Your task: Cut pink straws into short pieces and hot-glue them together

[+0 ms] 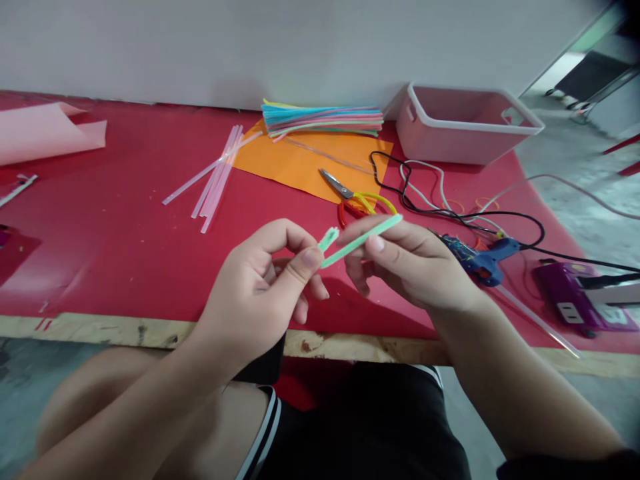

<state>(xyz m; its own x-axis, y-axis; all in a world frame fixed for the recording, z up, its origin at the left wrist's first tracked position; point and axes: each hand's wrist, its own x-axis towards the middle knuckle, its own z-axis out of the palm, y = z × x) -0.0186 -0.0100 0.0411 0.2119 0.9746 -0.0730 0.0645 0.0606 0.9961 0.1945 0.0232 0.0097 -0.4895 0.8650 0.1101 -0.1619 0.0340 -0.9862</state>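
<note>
Looks moderately bright, with soft, diffuse light from a source out of view. Shows pale glare on the table (135,267) at lower left, and faint shadows below the right hand (415,263) and on the wall (310,47) beside the box (445,140). Stretches toward the side edges, blackens at the top right corner, and appears slightly soft overall.

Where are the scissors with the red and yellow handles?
In the head view, right of centre, partly on the orange sheet, just beyond your right hand.

Nothing reads clearly (white marks (614,316) on the purple device (560,283) blur).
</note>
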